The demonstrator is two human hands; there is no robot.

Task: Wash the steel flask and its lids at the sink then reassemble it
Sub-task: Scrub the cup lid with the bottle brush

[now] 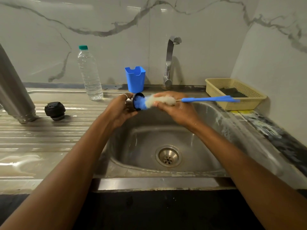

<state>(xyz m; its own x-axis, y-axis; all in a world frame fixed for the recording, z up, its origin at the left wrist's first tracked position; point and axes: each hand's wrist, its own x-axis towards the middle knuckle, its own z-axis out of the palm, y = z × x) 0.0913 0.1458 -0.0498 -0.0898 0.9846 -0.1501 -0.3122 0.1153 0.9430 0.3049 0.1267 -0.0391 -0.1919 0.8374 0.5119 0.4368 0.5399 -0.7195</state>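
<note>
Left hand (121, 110) grips cup lid (137, 101); right hand (176, 112) clasps bottle brush (207, 99) over sink (142, 143).

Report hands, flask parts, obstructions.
Left hand grips blue-lined cup lid over sink. Right hand grips blue-handled white bristle brush, tip in lid. Steel flask, black round stopper on drainboard; nothing obstructing.

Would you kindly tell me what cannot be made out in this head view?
- Steel flask: cut off by the left edge, head view; its far end is unseen.
- Cup lid: outside hidden by the left hand gripping it; inside filled by the brush.
- Brush bristles: partly covered by the right hand holding them.
- Basket: dark contents too blurred to name.
</note>
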